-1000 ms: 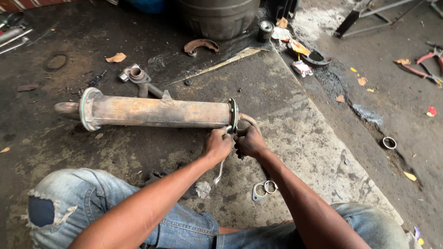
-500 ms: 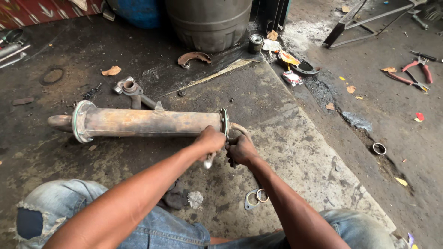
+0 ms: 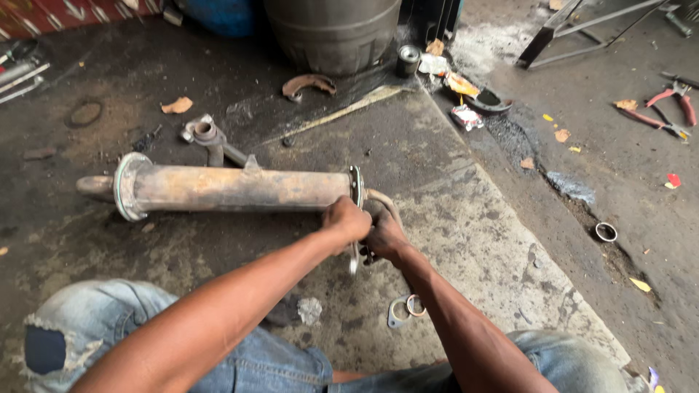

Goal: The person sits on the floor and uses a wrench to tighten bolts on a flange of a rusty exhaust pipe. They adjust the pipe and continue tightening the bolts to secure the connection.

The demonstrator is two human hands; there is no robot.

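- Pipe (image 3: 233,189): rusty cylinder, flanged at both ends, lying flat on the concrete floor (image 3: 451,218), long axis left to right.
- Left hand (image 3: 348,220): clenched at the pipe's right flange, gripping a slim metal tool (image 3: 354,256) that hangs below the fist.
- Right hand (image 3: 384,234): closed, touching the left hand, just beside the bent tube (image 3: 382,201) leaving the flange; what it grasps cannot be told.
- Two rings (image 3: 406,308) on the floor, near the right forearm.
- Pliers (image 3: 666,109), red handles, well apart, upper right.
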